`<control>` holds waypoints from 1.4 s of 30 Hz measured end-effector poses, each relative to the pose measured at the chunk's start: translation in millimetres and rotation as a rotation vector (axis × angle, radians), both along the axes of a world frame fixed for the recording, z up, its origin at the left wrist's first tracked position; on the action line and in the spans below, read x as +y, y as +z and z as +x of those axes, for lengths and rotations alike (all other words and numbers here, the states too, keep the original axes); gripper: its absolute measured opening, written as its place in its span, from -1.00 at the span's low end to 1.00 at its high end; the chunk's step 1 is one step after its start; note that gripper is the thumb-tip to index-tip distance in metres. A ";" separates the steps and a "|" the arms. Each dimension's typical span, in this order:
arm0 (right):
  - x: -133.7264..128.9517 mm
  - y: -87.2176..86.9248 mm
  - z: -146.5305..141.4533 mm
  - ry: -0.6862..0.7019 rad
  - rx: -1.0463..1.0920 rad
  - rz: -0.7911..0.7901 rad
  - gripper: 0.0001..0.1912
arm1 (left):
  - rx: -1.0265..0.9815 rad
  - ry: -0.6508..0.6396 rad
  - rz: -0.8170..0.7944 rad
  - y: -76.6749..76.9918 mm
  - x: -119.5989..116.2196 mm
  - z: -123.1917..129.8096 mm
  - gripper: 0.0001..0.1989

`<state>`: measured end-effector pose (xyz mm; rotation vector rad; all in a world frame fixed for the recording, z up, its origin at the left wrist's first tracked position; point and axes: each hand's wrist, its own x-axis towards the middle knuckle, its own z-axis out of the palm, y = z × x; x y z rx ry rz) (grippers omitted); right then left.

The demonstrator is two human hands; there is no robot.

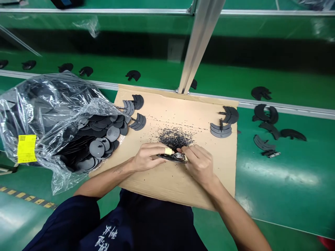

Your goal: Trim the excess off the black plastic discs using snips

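Both hands work close together above a sheet of tan cardboard point(167, 184). My left hand point(146, 157), with tape around one finger, and my right hand point(199, 164) both grip a dark plastic part point(171, 158). A shiny metal bit point(180, 157) shows at the part's middle, but my fingers hide most of it. Just beyond my hands lies a heap of black plastic crumbs point(175, 137). Curved, ribbed black plastic pieces point(138, 122) rest on the cardboard to the left, and similar pieces point(221, 130) lie to the right.
At the left, a clear plastic bag point(47, 104) with a yellow label point(27, 149) holds several black discs. Beyond the cardboard run a metal rail point(288, 108) and an aluminium post point(201, 45). Several black pieces point(265, 114) lie on the green bench.
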<state>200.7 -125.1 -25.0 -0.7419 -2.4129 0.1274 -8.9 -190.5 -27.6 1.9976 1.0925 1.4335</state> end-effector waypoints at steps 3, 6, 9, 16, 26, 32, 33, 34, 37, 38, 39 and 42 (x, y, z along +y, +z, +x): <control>3.1 -3.3 3.1 -0.026 0.031 -0.084 -0.84 | 0.020 -0.024 0.053 3.2 1.0 1.4 -0.81; 6.1 -4.0 4.7 -0.048 0.013 -0.083 -0.84 | 0.043 -0.012 0.061 3.9 2.1 2.2 -0.80; 6.6 -3.5 3.8 -0.056 -0.048 -0.045 -0.83 | 0.068 0.012 0.031 2.9 2.8 2.2 -0.80; 7.6 -3.0 5.1 -0.013 -0.144 -0.038 -0.80 | 0.074 0.004 -0.115 3.9 2.5 3.6 -0.80; 20.1 -6.7 9.7 -0.066 -0.093 0.047 -0.83 | -0.190 0.119 -0.516 11.4 26.0 -24.2 -0.46; 15.8 -3.5 7.6 -0.089 -0.105 0.068 -0.72 | 0.329 0.325 -0.259 49.1 70.5 -92.6 -0.69; 15.2 -4.1 7.8 -0.080 -0.111 0.074 -0.71 | 0.472 0.394 -0.247 55.3 83.8 -110.3 -0.69; 15.2 -5.3 8.2 -0.069 -0.112 0.083 -0.71 | 0.626 0.469 -0.273 60.8 98.1 -129.2 -0.66; 18.3 -11.1 10.1 -0.032 -0.100 0.110 -0.71 | 0.836 0.602 -0.403 71.2 140.3 -186.1 -0.59; 20.3 -12.9 11.1 -0.024 -0.092 0.112 -0.71 | 0.854 0.632 -0.433 72.2 152.2 -203.5 -0.60; 22.7 -14.4 12.2 -0.008 -0.092 0.108 -0.71 | 0.862 0.655 -0.461 71.9 162.6 -219.3 -0.62; 31.9 -16.8 17.0 0.019 -0.077 0.071 -0.69 | 0.881 0.686 -0.554 64.0 185.0 -258.0 -0.69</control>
